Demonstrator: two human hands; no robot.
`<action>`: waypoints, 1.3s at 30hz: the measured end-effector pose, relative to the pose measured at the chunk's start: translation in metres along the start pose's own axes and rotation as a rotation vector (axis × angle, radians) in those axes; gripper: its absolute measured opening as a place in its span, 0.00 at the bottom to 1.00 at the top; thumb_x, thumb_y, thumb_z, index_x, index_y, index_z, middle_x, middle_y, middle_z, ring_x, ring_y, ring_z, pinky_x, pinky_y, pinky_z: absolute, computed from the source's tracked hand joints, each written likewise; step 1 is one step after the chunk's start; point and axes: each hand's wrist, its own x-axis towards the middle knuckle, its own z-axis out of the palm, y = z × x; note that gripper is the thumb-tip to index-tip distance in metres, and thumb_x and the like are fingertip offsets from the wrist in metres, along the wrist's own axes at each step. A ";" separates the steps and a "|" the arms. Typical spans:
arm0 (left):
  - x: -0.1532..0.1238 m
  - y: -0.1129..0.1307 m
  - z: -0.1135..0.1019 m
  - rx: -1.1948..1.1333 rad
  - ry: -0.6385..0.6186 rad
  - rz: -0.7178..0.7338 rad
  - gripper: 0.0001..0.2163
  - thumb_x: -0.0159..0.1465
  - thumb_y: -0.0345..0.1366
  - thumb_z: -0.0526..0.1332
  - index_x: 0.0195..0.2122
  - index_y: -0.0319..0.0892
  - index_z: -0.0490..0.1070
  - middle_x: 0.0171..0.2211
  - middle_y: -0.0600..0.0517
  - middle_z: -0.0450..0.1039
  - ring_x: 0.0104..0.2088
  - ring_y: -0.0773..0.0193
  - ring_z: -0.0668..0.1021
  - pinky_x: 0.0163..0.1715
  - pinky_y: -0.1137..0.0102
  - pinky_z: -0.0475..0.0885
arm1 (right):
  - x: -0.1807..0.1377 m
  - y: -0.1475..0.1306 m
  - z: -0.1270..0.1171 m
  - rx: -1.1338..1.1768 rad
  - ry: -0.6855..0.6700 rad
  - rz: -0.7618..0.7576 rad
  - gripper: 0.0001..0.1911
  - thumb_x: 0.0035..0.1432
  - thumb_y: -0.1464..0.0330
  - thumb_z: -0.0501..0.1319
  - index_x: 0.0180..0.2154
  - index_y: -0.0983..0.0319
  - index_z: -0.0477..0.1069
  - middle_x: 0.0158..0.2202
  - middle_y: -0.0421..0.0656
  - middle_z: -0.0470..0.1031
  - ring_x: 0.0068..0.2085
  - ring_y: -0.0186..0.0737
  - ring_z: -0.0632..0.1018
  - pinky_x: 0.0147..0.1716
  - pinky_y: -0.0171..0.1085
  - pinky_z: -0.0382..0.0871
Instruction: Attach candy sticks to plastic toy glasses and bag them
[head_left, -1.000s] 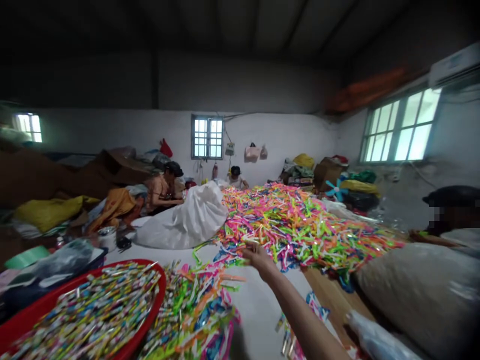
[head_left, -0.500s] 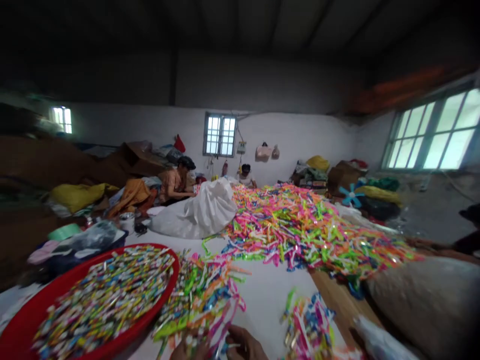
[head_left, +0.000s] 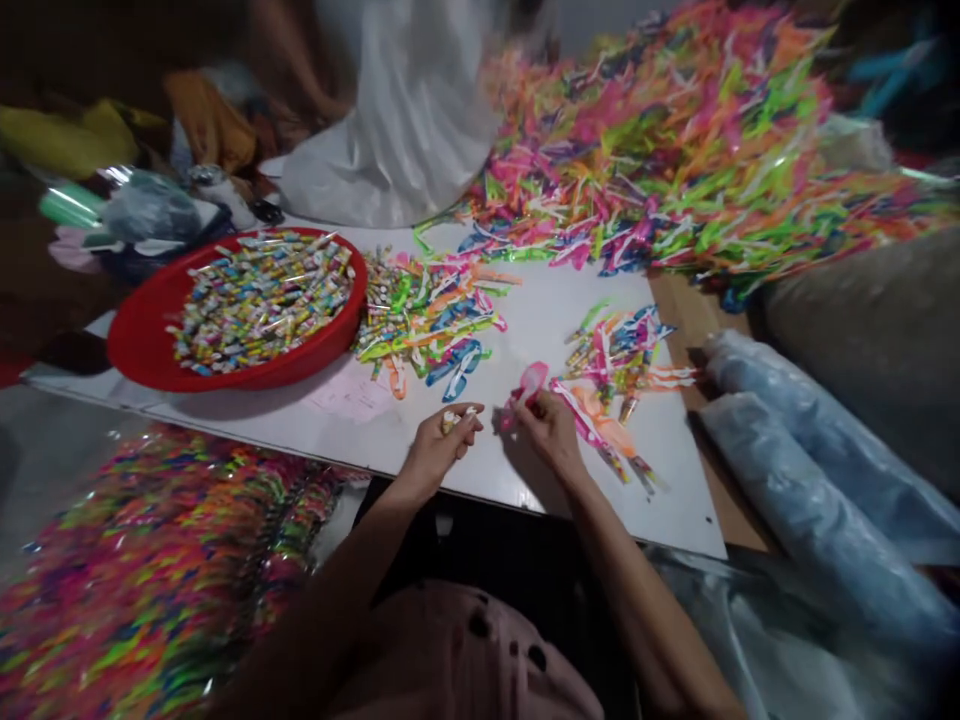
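Note:
My left hand rests on the near edge of a white board, fingers pinched on a small wrapped candy stick. A little to its right, my right hand is closed on a pink plastic sleeve. Left of the hands a red basin holds a heap of wrapped candy sticks. A small mixed pile of sticks and coloured sleeves lies beside the basin. Another small pile of sleeves lies right of my right hand.
A large heap of neon plastic sleeves covers the far table, with a white sack at its left. Clear plastic bags lie at the right. More coloured sleeves in clear wrap sit below left. My lap is under the board.
The view has dropped from the room to the board. My right arm pulled back from the big heap, and both hands now hold pieces at the near edge.

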 end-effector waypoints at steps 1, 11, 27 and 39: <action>0.000 0.001 0.002 0.023 -0.012 0.016 0.22 0.53 0.48 0.68 0.42 0.37 0.74 0.25 0.54 0.69 0.19 0.76 0.64 0.15 0.78 0.53 | 0.000 -0.005 0.001 0.054 0.056 -0.012 0.17 0.54 0.58 0.61 0.21 0.60 0.61 0.19 0.34 0.60 0.23 0.33 0.63 0.23 0.33 0.57; 0.005 -0.003 0.013 0.126 -0.042 0.006 0.15 0.51 0.43 0.69 0.34 0.39 0.70 0.18 0.57 0.67 0.16 0.75 0.64 0.17 0.78 0.57 | 0.005 -0.031 -0.003 0.252 0.134 0.030 0.15 0.53 0.58 0.64 0.24 0.60 0.64 0.22 0.36 0.68 0.24 0.34 0.71 0.25 0.34 0.66; -0.005 -0.003 0.010 0.203 0.045 0.007 0.18 0.43 0.43 0.74 0.29 0.39 0.70 0.17 0.54 0.72 0.19 0.68 0.73 0.19 0.76 0.65 | -0.017 -0.022 0.016 0.562 -0.040 0.276 0.17 0.50 0.56 0.65 0.29 0.61 0.65 0.20 0.33 0.66 0.21 0.32 0.71 0.23 0.32 0.64; 0.002 -0.022 0.013 0.177 -0.099 -0.109 0.17 0.53 0.44 0.68 0.38 0.38 0.72 0.21 0.53 0.72 0.17 0.73 0.67 0.16 0.78 0.56 | -0.014 0.001 0.006 0.447 -0.052 0.314 0.18 0.51 0.55 0.65 0.27 0.61 0.63 0.19 0.34 0.67 0.22 0.33 0.71 0.24 0.33 0.61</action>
